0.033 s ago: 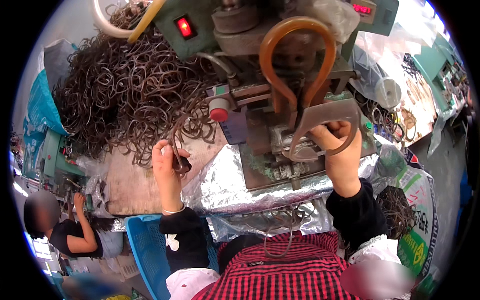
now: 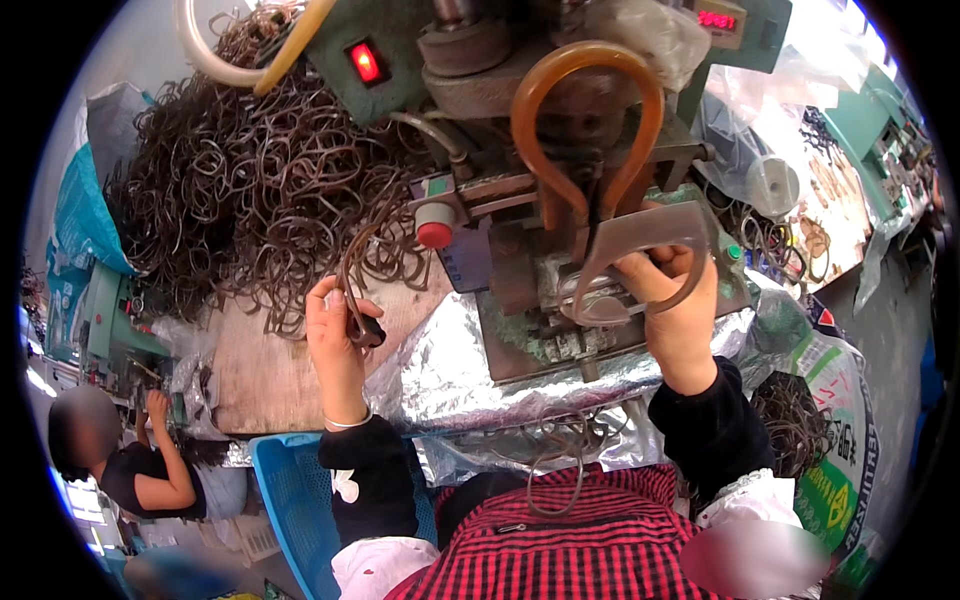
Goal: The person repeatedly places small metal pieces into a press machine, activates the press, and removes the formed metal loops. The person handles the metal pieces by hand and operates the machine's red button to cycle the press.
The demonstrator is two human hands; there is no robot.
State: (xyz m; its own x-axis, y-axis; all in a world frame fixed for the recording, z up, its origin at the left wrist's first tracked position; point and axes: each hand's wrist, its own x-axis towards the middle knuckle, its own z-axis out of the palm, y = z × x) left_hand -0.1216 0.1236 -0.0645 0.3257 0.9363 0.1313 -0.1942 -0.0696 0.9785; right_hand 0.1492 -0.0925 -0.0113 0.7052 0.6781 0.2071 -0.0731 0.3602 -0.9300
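The left hand (image 2: pixel 334 345) pinches a brown cord (image 2: pixel 346 275) by its black end, above the surface (image 2: pixel 260 385) and before a heap of cords (image 2: pixel 260 190); the right hand (image 2: pixel 685 325) curls its fingers at the metal mould (image 2: pixel 577 345) behind a translucent guard (image 2: pixel 655 222), any grip hidden. This looks like mould-tending, and the next move calls for steady right fingers. Versus the earlier frame, both poses barely differ; the machine sits slightly further left in view.

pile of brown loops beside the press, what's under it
A pale wooden worktop shows along the near edge of the pile; whatever lies under its middle is covered.
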